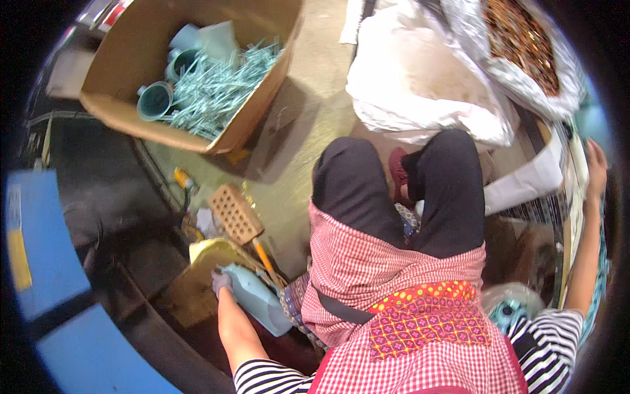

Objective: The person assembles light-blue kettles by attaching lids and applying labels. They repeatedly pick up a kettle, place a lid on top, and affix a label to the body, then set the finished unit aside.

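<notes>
At lower left, my left hand [222, 282], in a grey glove, is closed on the upper edge of a light-blue plastic container [259, 302]. The container lies tilted beside a yellowish bag edge and my left leg. Out at the far right rim, my right hand [596, 169] is bare, with its fingers stretched up beside a pale-blue plastic piece [592, 125]; nothing is seen in its grasp, and whether it touches the piece is unclear.
A large cardboard box [111, 108] holds teal plastic sticks and cups. White sacks [377, 72], one with brown shiny bits [525, 43], stand ahead right. A perforated brick-like block [235, 213], an orange-handled tool [264, 255] and blue panels [49, 243] are at left.
</notes>
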The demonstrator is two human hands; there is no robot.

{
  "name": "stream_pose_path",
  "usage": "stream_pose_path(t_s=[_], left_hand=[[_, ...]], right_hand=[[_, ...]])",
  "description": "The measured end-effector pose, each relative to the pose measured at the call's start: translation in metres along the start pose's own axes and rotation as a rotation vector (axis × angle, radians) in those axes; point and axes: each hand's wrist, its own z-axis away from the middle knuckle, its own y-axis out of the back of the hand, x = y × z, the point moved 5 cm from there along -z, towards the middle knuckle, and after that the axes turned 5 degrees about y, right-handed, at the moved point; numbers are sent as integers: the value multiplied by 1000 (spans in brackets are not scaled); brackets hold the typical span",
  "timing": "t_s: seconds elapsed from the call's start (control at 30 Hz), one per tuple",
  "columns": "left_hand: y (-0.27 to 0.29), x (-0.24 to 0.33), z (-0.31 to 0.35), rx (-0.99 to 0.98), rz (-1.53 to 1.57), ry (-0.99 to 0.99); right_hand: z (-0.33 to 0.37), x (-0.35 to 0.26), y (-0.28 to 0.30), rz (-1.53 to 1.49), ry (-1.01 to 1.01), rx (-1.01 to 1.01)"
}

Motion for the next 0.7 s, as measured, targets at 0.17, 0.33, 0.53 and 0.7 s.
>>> stream_pose_path(t_s=[0.17, 0.33, 0.53, 0.7], left_hand=[[-25, 32, -5, -65, -106, -246], [-21, 11, 75, -28, 148, -635], [150, 34, 287, 655, 180, -1249], [263, 23, 411, 1113, 401, -1200]], right_hand=[[101, -183, -56, -374, 155, -313], [124, -284, -128, -463, 288, -569], [108, -316, -268, -514, 185, -661], [127, -267, -410, -194, 83, -962]])
